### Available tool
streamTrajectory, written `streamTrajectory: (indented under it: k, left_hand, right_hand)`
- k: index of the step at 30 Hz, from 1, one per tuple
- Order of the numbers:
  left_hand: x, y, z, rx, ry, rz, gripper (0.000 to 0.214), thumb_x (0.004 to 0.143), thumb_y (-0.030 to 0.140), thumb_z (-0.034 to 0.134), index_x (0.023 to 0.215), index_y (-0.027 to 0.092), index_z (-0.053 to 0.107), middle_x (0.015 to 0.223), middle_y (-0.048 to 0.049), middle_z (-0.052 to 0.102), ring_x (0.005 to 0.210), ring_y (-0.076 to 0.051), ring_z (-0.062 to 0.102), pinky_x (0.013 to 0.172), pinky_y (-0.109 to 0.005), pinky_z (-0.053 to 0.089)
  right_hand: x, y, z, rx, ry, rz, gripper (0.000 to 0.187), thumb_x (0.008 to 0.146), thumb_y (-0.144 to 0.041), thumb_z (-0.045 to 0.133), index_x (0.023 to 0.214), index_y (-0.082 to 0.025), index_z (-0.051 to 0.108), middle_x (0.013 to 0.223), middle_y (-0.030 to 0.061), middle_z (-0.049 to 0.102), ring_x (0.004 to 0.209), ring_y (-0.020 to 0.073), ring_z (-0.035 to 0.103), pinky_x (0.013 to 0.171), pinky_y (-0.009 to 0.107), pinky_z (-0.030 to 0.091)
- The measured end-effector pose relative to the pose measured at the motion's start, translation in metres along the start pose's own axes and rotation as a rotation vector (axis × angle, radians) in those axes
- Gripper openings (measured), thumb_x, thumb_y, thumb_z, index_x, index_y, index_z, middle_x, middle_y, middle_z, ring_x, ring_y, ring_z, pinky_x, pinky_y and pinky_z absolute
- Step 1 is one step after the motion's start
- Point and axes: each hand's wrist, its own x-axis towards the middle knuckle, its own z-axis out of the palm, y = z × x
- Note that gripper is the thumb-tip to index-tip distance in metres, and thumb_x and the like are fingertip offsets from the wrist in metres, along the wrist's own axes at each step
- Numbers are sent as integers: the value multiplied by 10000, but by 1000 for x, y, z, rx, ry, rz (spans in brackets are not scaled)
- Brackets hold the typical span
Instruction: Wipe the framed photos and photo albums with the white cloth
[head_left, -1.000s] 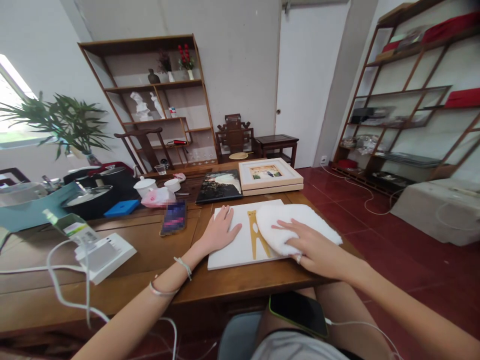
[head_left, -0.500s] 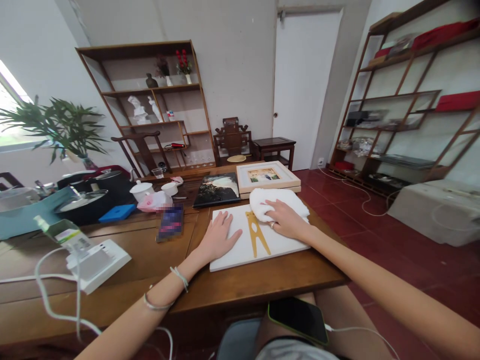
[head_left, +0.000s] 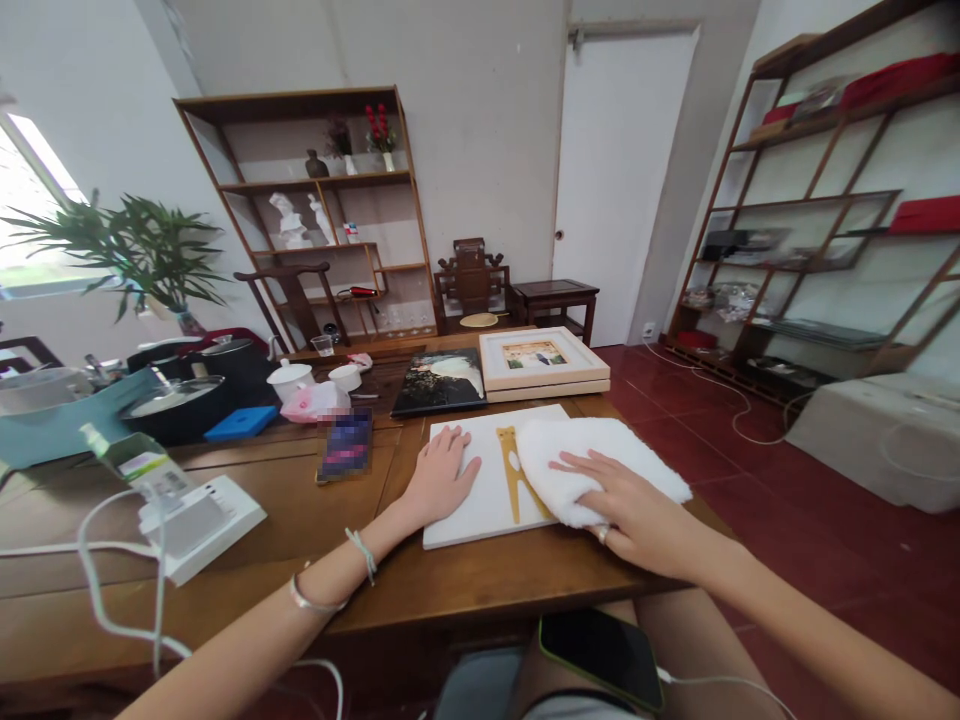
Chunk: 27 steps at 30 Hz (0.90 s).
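Note:
A flat white board point(head_left: 480, 490) lies near the front edge of the table, with a long gold two-legged shape point(head_left: 513, 480) on its face. My left hand point(head_left: 444, 475) rests flat on the board's left side, fingers stretched out. Over the right part of the board is a folded white towel point(head_left: 645, 460), covering one leg of the gold shape. My right hand point(head_left: 637, 515) grips the towel near its front edge, fingers on top and partly sunk in the cloth.
Behind the board lie a dark picture panel point(head_left: 439, 380) and stacked light-wood frames point(head_left: 544, 365). Left are a blurred-out phone-like object point(head_left: 345, 447), white cups point(head_left: 289, 378), pots point(head_left: 176, 405) and a white box point(head_left: 210, 530) with cables. A phone point(head_left: 600, 658) rests on my lap.
My right hand has drawn the towel toward me and to the right, from the board's far part to its near right corner. My left hand stays on the board.

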Motion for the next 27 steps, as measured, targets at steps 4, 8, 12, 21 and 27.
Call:
streamTrajectory:
  k: [4, 8, 12, 21, 27]
  left_hand:
    - [0, -1, 0, 9, -16, 5, 458, 917, 376, 345, 1289, 132, 455, 1424, -149, 414, 1361, -286, 313, 1093, -450, 280]
    - [1, -5, 3, -10, -1, 44, 473, 919, 370, 339, 1299, 111, 450, 1432, -164, 403, 1372, -285, 296, 1112, -435, 254]
    - [1, -6, 3, -37, -21, 39, 504, 922, 375, 333, 1324, 88, 434, 1454, -182, 371, 1385, -293, 269, 1120, -462, 237]
    - [1, -5, 3, -25, -28, 25, 517, 928, 371, 337, 1348, 78, 414, 1477, -187, 334, 1397, -304, 241, 1119, -487, 230]
    - [1, -4, 3, -35, -29, 26, 515, 928, 369, 346, 1348, 79, 413, 1478, -187, 339, 1403, -307, 228, 1127, -486, 215]
  right_hand:
    - [13, 23, -5, 35, -19, -14, 286, 718, -74, 507, 919, -182, 679, 1379, 139, 489, 1330, 261, 363, 1091, 489, 303]
    - [48, 49, 0, -10, -6, -17, 283, 731, -86, 511, 949, -164, 674, 1323, 159, 540, 1282, 280, 429, 1056, 482, 351]
    - [79, 65, 11, -55, 54, 10, 285, 741, -79, 508, 956, -157, 677, 1284, 152, 574, 1210, 300, 501, 1001, 480, 405]
    - [55, 37, 21, -82, 110, 61, 298, 708, -86, 537, 961, -150, 679, 1320, 180, 538, 1273, 308, 437, 1059, 524, 321]
    - [7, -16, 9, -70, 68, 44, 340, 645, -40, 504, 899, -156, 699, 1358, 152, 509, 1308, 312, 388, 1080, 530, 294]
